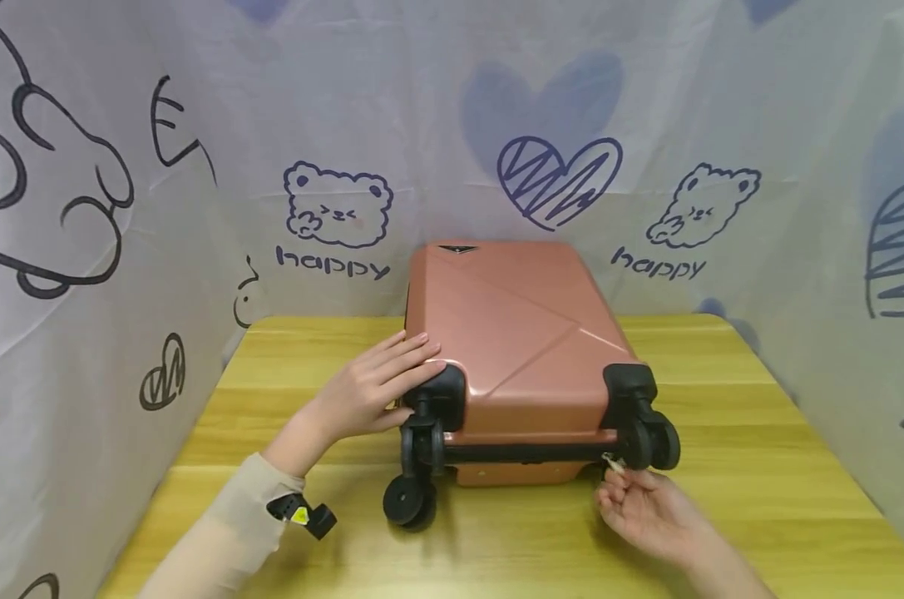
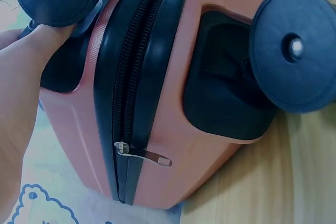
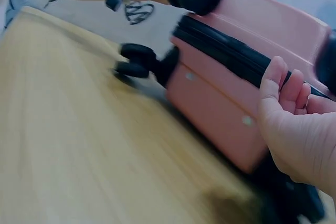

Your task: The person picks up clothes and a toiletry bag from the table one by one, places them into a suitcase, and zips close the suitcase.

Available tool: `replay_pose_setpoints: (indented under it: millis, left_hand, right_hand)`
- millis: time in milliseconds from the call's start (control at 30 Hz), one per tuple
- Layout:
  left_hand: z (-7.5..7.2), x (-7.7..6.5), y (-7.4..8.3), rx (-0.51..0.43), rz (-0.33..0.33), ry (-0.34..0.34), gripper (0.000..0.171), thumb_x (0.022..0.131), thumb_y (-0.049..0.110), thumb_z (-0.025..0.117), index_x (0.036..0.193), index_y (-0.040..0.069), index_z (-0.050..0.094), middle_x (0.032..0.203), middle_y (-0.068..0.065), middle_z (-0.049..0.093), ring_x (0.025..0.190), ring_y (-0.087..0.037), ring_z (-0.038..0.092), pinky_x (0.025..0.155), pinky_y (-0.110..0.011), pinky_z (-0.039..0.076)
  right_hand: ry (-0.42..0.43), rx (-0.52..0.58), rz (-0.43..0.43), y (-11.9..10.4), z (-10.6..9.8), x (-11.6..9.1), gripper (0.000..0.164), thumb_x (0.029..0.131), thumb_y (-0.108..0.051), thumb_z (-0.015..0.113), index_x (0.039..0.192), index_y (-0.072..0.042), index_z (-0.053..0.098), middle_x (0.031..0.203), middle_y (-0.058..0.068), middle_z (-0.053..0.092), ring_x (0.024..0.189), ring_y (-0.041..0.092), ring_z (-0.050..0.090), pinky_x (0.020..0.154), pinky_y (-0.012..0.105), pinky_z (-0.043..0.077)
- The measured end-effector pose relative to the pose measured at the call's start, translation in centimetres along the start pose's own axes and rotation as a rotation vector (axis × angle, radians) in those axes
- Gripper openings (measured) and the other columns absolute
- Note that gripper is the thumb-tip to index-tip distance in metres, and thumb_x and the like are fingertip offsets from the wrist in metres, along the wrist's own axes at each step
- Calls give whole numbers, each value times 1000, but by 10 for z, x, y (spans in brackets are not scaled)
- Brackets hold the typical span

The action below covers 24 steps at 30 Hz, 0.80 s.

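A pink hard-shell suitcase (image 1: 526,324) lies flat, its wheeled end facing me. My left hand (image 1: 380,383) rests on its near left corner, fingers fairly straight over the shell and black corner guard, thumb lower beside the wheel. At the near right corner my right hand (image 1: 649,507) pinches a small metal zipper pull (image 1: 614,463), fingers curled just below the wheel. The black zipper (image 2: 134,72) runs round the suitcase's edge. Along the left side hangs another metal zipper pull (image 2: 149,156), untouched. In the right wrist view, the right fingers partly cover the zipper band (image 3: 226,45).
Black double wheels (image 1: 410,499) stick out at the near left, and another pair (image 1: 649,441) at the near right. The suitcase lies on a yellow wood-grain table (image 1: 309,516). A white cloth with drawings (image 1: 332,100) hangs behind and at both sides.
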State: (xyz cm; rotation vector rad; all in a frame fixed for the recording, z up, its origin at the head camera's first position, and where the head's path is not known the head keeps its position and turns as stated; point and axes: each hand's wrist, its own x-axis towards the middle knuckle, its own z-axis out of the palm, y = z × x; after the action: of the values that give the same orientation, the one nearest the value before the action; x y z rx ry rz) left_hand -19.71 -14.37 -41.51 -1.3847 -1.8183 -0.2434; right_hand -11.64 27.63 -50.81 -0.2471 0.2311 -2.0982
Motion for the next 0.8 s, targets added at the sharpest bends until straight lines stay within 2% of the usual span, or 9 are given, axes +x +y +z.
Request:
replay_pose_setpoints:
  millis: [133, 233, 467, 800]
  left_hand:
    - [-2, 4, 3, 16, 0, -18, 57, 84, 31, 66, 133, 2, 58, 135, -18, 60, 127, -36, 56, 106, -52, 44]
    - [-1, 4, 4, 19, -8, -33, 60, 82, 31, 69, 133, 3, 58, 136, -18, 59, 127, -36, 56, 107, -52, 43]
    - [-1, -4, 8, 28, -15, -30, 66, 73, 27, 75, 132, 2, 59, 134, -18, 60, 125, -37, 57, 105, -51, 45]
    - [-5, -5, 10, 45, -22, -51, 66, 74, 29, 76, 133, 3, 58, 135, -18, 60, 126, -35, 56, 106, -50, 45]
  right_hand:
    - [54, -70, 39, 12, 4, 19, 42, 108, -21, 22, 101, -3, 60, 102, 7, 64, 109, 18, 63, 103, 24, 45]
    - [90, -87, 51, 18, 5, 27, 47, 108, -23, 21, 100, -5, 63, 102, 6, 67, 107, 17, 65, 101, 23, 47]
    - [148, -131, 60, 24, 5, 31, 51, 108, -28, 21, 101, -6, 67, 103, 4, 69, 101, 15, 66, 97, 23, 50]
    - [233, -142, 23, 27, 7, 32, 46, 108, -24, 27, 113, -3, 67, 116, 8, 70, 111, 17, 64, 103, 25, 47]
